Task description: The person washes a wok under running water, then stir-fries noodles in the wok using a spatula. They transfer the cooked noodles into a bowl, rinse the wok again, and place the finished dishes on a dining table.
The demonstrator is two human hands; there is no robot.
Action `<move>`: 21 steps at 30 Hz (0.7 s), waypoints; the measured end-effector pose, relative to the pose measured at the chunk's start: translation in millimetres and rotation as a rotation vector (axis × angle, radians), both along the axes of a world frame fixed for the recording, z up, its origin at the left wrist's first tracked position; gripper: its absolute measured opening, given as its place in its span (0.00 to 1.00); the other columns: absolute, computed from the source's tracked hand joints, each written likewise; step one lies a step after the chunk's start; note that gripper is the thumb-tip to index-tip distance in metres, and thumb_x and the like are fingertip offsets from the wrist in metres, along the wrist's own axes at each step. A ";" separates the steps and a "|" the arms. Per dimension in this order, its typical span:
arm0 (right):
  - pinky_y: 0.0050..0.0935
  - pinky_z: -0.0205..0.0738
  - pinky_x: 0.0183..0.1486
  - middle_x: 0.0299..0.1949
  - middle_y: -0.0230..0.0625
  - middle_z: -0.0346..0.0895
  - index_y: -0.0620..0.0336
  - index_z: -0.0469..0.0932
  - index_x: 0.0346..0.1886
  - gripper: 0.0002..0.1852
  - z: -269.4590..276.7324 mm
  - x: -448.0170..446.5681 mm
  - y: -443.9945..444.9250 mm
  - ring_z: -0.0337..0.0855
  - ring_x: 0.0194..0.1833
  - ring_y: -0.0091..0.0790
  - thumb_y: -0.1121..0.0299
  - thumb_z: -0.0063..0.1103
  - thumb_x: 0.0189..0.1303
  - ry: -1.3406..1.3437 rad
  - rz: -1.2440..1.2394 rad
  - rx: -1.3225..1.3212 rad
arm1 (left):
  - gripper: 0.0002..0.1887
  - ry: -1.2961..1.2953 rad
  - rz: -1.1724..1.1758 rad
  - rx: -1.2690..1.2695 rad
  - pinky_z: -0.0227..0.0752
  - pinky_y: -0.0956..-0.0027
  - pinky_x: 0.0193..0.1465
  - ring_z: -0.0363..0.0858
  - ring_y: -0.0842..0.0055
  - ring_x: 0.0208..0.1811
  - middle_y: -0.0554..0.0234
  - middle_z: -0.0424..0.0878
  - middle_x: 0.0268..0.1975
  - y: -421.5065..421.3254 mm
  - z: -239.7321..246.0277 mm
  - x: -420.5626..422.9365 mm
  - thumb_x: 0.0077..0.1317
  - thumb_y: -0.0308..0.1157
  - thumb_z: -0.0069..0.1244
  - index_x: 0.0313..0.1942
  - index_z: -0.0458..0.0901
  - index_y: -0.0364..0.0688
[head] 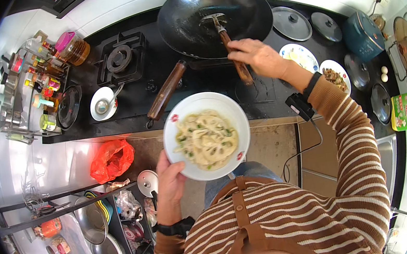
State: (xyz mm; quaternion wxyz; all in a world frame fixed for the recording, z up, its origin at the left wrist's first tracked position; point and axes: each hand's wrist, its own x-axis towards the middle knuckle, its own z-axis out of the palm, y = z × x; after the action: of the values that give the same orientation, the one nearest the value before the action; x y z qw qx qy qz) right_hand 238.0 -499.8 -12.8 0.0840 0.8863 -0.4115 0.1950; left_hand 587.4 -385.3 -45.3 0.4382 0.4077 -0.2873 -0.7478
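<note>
My left hand [171, 175] holds a white plate [240, 121] by its lower left rim, in front of the counter's edge. Sliced lotus root with green bits [207, 140] lies on it. My right hand [254, 56] is at the wooden handle of a metal spatula [225, 37], with fingers and thumb around its upper part. The spatula's blade rests in a large black wok [180, 24], which holds no food that I can see. The wok's wooden handle [168, 90] points down to the left, untouched.
Left on the counter are a gas burner [119, 58], a white bowl with a ladle [101, 104] and a spice rack [33, 124]. To the right are a plate of pale food [299, 57], a dish of brown food [335, 77] and several lids [291, 23]. A red bag [112, 161] sits below.
</note>
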 end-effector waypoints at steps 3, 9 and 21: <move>0.35 0.67 0.50 0.48 0.42 0.71 0.59 0.72 0.44 0.21 6.0 -26.5 31.7 0.72 0.49 0.44 0.85 0.47 0.42 -0.347 -0.235 -0.048 | 0.25 0.086 -0.140 0.024 0.74 0.67 0.44 0.75 0.71 0.46 0.56 0.73 0.47 -9.0 -39.3 -42.3 0.51 0.17 0.39 0.53 0.61 0.34; 0.33 0.71 0.37 0.34 0.45 0.75 0.63 0.73 0.36 0.10 -13.9 -67.6 132.4 0.77 0.37 0.47 0.84 0.47 0.49 -0.579 -0.562 0.190 | 0.20 -0.139 -0.310 0.104 0.79 0.68 0.28 0.79 0.66 0.35 0.50 0.73 0.43 -58.3 -93.1 -141.7 0.51 0.19 0.39 0.47 0.61 0.33; 0.28 0.73 0.34 0.37 0.43 0.75 0.63 0.74 0.35 0.09 -42.5 -78.6 222.0 0.78 0.36 0.42 0.83 0.48 0.51 -0.663 -0.766 0.197 | 0.24 -0.252 -0.304 0.025 0.79 0.69 0.28 0.80 0.69 0.29 0.51 0.73 0.40 -102.3 -104.3 -214.9 0.56 0.24 0.46 0.52 0.58 0.33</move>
State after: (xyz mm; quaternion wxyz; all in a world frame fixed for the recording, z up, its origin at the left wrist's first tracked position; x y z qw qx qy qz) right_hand 159.3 -277.8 -55.3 -0.0696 0.5663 -0.7274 0.3812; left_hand 372.5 -487.6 -149.5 0.2757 0.4554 -0.3891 -0.7518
